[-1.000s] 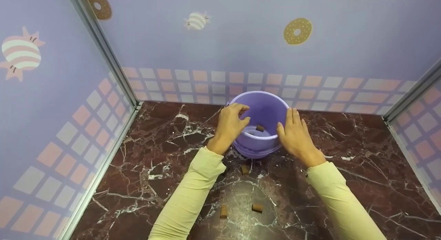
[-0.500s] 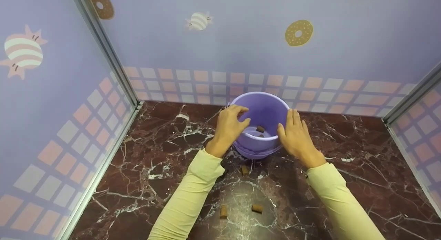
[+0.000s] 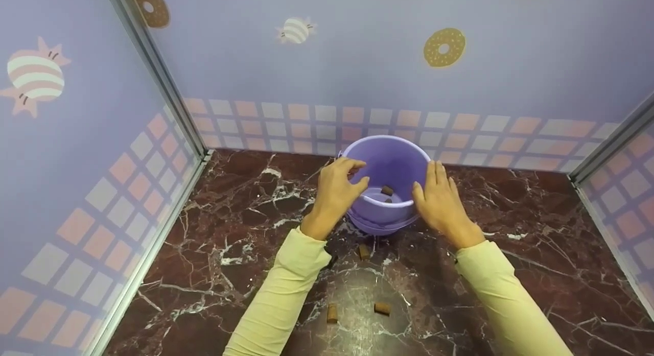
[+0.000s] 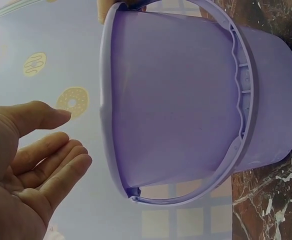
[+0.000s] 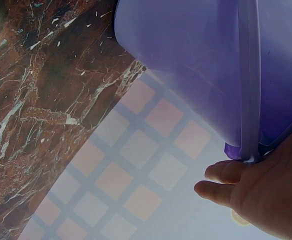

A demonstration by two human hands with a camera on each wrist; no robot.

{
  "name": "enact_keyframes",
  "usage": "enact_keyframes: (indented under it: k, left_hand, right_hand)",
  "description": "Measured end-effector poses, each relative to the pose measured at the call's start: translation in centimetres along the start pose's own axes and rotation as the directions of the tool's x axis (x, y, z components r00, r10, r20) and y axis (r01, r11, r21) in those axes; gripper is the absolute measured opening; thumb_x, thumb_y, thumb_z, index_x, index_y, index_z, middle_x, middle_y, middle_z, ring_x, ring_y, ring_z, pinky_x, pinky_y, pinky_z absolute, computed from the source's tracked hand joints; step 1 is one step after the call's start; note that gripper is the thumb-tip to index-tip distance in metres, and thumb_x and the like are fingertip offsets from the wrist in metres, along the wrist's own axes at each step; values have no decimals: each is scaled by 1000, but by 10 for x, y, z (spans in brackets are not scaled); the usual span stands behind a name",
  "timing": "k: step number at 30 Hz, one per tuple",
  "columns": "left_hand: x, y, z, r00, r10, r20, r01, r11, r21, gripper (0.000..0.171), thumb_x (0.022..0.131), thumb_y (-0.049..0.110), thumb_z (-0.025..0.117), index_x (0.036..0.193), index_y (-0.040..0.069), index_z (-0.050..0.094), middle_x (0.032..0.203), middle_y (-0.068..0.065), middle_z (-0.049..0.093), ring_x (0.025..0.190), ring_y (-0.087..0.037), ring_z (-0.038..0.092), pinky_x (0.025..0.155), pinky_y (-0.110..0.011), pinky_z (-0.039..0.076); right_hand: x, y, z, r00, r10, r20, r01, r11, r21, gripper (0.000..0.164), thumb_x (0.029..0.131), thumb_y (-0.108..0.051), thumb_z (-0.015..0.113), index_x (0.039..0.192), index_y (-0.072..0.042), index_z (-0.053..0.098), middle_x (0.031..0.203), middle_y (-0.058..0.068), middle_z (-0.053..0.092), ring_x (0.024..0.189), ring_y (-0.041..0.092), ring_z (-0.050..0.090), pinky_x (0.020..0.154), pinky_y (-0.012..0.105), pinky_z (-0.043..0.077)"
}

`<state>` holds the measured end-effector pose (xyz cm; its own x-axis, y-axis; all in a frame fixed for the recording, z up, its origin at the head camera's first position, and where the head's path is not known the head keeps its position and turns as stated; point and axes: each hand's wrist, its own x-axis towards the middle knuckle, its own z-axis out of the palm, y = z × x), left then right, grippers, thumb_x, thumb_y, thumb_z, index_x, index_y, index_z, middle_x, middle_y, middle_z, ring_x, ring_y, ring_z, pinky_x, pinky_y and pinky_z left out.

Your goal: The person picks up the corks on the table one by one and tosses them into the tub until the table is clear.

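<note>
A purple bucket (image 3: 380, 220) with a pale rim stands upright on the marbled surface, its handle hanging down at the front. On its floor lie two small brown cylindrical corks, one cork (image 3: 387, 191) plainly visible and another cork (image 3: 388, 200) partly hidden by the front rim. My left hand (image 3: 338, 190) hovers at the rim's left side, thumb and fingertips apart with nothing between them; the left wrist view shows the bare palm. Straight-fingered, my right hand (image 3: 440, 200) rests against the right rim, thumb over its edge, close to the handle joint in the right wrist view.
Three more corks lie in front of the bucket: a near-left cork (image 3: 332, 313), a near-right cork (image 3: 382, 308) and a farther cork (image 3: 364, 252). A patterned back wall (image 3: 327, 65) rises close behind the bucket. Side panels (image 3: 61, 182) flank the marbled surface (image 3: 245, 233).
My left hand has drawn back slightly to the left and down. The second cork on the bucket's floor shows more plainly than a second ago. My right hand stays at the rim.
</note>
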<state>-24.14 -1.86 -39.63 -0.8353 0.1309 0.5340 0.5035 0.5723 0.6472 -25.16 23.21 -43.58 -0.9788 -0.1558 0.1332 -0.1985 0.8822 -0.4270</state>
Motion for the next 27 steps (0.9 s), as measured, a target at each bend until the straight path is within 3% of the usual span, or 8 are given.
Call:
enact_keyframes:
  k: [11, 27]
  left_hand:
    - [-10, 3, -4, 999, 40, -34, -41, 998, -43, 26, 83, -1, 86, 108, -5, 78, 100, -17, 76, 91, -31, 74, 84, -29, 62]
    - [-33, 5, -13, 996, 45, -73, -55, 988, -147, 26, 81, -7, 85, 106, -8, 77, 101, -19, 75, 91, -31, 75, 85, -25, 62]
  right_hand:
    - [0, 0, 0, 1000, -2, 1, 2, 1000, -2, 71, 113, -27, 35, 159, 20, 8, 167, 42, 8, 158, 50, 9, 128, 63, 5]
    - [0, 1, 2, 1000, -16, -15, 16, 1000, -5, 70, 113, -26, 35, 159, 21, 10, 165, 43, 11, 157, 51, 11, 128, 64, 7]
